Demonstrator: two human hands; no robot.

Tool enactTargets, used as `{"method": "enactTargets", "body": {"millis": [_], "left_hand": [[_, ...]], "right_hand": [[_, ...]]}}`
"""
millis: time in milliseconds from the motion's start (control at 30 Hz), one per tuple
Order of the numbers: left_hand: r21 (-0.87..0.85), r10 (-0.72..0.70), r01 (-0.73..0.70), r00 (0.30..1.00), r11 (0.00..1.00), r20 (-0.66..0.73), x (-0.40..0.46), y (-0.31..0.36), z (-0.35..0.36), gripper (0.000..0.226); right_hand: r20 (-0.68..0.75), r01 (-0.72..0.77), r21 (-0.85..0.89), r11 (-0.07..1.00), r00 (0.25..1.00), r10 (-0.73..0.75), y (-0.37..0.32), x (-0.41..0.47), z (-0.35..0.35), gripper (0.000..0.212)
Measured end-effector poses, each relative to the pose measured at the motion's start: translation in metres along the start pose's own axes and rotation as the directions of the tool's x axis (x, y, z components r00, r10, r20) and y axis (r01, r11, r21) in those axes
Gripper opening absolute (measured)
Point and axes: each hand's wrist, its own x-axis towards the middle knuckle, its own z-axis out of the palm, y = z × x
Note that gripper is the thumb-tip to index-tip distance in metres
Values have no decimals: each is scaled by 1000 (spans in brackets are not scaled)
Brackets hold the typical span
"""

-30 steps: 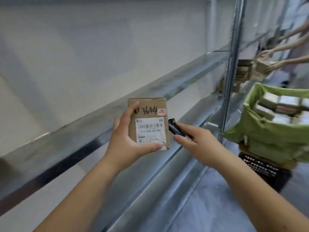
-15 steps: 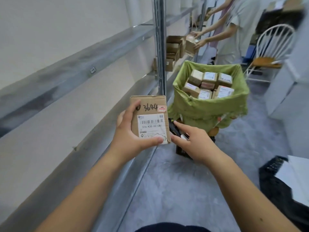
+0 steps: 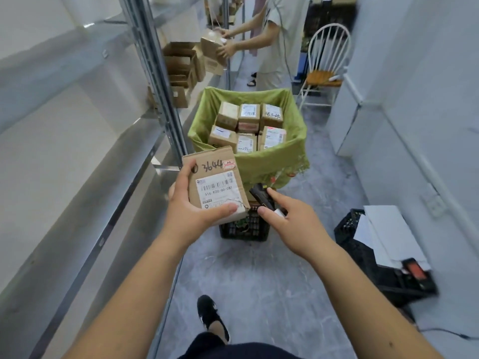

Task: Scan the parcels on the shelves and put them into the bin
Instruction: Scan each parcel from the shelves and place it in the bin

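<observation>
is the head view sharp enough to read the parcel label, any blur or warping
Head view: the parcel in the left hand reads sharply, "3644" legible; the shelf rails bow from wide-angle distortion; the black crate at the right edge is motion-smeared; lighting is soft and even.

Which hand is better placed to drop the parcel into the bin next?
Left. The left hand already grips the parcel, just short of the green-lined bin. The right hand holds the scanner.
</observation>
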Motion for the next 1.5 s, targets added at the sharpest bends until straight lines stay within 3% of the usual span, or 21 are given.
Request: {"method": "enactTargets", "body": {"millis": [433, 833, 1000, 1133, 1267, 1500], "left_hand": [[-129, -123, 160, 958, 979, 260, 208, -53, 54, 129], [41, -245, 251, 875, 967, 417, 357, -92, 114, 131], [224, -276, 197, 868, 955, 413, 398, -105, 141, 130], [321, -305, 184, 872, 929, 383, 425, -112, 163, 115], [416, -374, 215, 859, 884, 350, 445, -113, 191, 130], [565, -445, 273, 875, 778, 189, 453, -125, 217, 97]], "right_hand": [[-72, -198, -11, 980, 978, 196, 14, 159, -11, 68], [-154, -312, -18, 950, 940, 306, 16, 287, -37, 67], [-123, -327, -31, 944, 939, 322, 36, 340, -56, 69], [-48, -294, -66, 953, 955, 292, 60, 387, -72, 69], [52, -276, -36, 960, 959, 278, 85, 433, -95, 69], [188, -212, -83, 974, 956, 224, 117, 488, -117, 70]]}}
